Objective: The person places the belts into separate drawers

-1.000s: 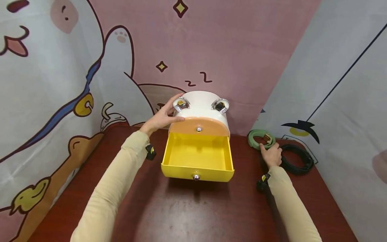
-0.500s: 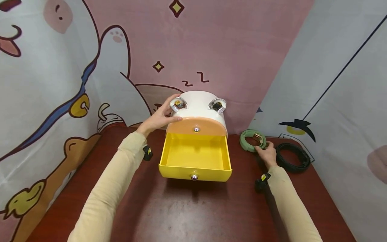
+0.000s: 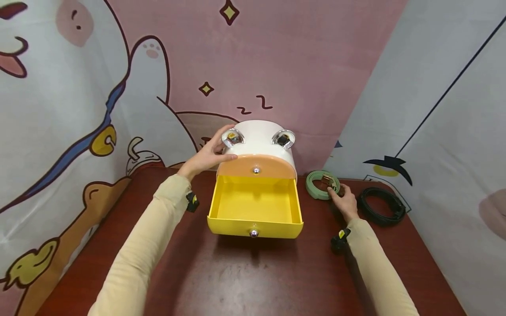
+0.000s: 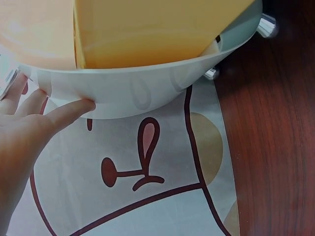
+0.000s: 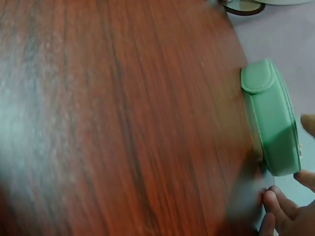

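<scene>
A white duck-shaped drawer box with round silver eyes stands at the back of the table. Its lower yellow drawer is pulled out and holds nothing. My left hand rests on the box's left side, thumb at the front rim. In the left wrist view, extended fingers touch the white shell. To the right lies a coiled green belt with a gold buckle. My right hand pinches the coil's right side. The right wrist view shows fingertips at the belt's edge.
A coiled black belt lies right of my right hand. Above the open drawer is an orange drawer front with a silver knob. Cartoon-printed cloth hangs behind the reddish-brown table.
My right hand has moved the green belt left, closer to the drawer box and away from the black belt. My left hand stays on the box. The head view has shifted slightly.
</scene>
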Demonstrator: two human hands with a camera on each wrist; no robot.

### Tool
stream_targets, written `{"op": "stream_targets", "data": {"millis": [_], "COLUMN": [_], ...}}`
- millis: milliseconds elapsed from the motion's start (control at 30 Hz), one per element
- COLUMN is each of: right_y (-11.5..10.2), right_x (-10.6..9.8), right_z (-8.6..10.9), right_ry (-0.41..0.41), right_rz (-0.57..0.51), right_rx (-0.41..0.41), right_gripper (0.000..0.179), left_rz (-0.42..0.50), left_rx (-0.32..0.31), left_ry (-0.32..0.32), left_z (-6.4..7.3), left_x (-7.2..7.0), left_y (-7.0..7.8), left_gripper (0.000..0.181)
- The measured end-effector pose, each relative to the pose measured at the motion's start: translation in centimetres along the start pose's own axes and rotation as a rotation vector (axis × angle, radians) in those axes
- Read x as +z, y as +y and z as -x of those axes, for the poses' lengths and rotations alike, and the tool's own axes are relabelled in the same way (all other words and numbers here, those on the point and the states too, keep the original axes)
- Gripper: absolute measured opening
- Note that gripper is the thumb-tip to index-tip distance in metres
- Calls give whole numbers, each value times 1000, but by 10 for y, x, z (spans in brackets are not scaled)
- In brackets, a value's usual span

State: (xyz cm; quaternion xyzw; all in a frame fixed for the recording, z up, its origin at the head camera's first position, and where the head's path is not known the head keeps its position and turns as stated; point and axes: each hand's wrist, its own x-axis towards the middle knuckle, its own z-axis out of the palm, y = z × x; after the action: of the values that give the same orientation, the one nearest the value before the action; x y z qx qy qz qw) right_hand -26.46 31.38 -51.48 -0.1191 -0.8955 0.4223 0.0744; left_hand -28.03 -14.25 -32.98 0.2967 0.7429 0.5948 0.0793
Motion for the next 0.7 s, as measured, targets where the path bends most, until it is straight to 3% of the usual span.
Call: {"op": "stream_targets", "data": {"millis": [200, 433, 700], "right_y": [-2, -4, -6], "right_x": [5, 8, 9], "right_z": [0, -1, 1], "right_ry": [23, 74, 113], "right_rz": [-9, -63, -32], "right_rx": [50, 9, -6], "right_gripper": [69, 57, 51], "left_rz": [-10, -19, -13], "left_rx": [-4, 7, -3], "left_ry": [15, 14, -2], "left_z": [-5, -5, -1], "left_x": [-3, -5, -1], "left_y": [-14, -16, 0], "left_gripper": [86, 85, 87]}}
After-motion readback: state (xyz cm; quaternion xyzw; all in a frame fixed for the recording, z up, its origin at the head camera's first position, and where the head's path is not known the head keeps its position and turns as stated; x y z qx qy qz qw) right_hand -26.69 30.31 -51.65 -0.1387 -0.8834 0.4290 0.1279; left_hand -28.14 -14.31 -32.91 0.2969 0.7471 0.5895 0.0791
